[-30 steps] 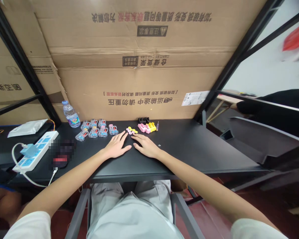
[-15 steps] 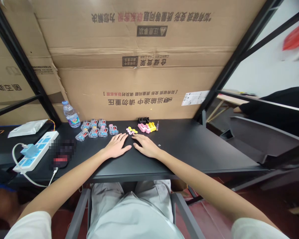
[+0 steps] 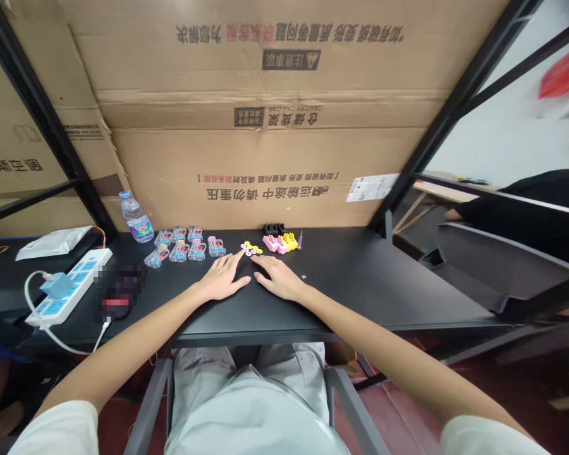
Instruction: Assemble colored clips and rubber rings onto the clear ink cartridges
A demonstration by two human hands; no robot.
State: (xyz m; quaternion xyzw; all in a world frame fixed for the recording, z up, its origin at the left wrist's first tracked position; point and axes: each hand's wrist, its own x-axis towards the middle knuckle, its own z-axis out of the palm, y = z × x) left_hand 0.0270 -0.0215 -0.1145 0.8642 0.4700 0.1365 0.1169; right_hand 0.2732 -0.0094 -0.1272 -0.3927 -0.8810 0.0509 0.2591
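My left hand (image 3: 221, 278) lies on the black tabletop (image 3: 384, 284), its thumb spread and a finger reaching to the small pink and yellow rings (image 3: 252, 248). Whether that fingertip touches a ring I cannot tell. Flat on the table beside it, my right hand (image 3: 279, 278) has its fingertips just in front of the same rings. Behind it stand pink plastic parts (image 3: 274, 244), yellow ones (image 3: 289, 241) and black ones (image 3: 274, 229). Several clear plastic pieces with blue and red insides (image 3: 196, 249) sit in two rows left of my left hand.
A water bottle (image 3: 136, 218) stands at the back left. Nearer are a white power strip (image 3: 71, 287) with a plugged-in charger and a blurred-out phone (image 3: 118, 294) on a cable. A small pointed tool (image 3: 300, 240) is right of the yellow parts. Cardboard (image 3: 265, 151) walls the back.
One finger of my left hand has stretched forward to the rings while its other fingers have drawn back slightly. My right hand stays where it was.
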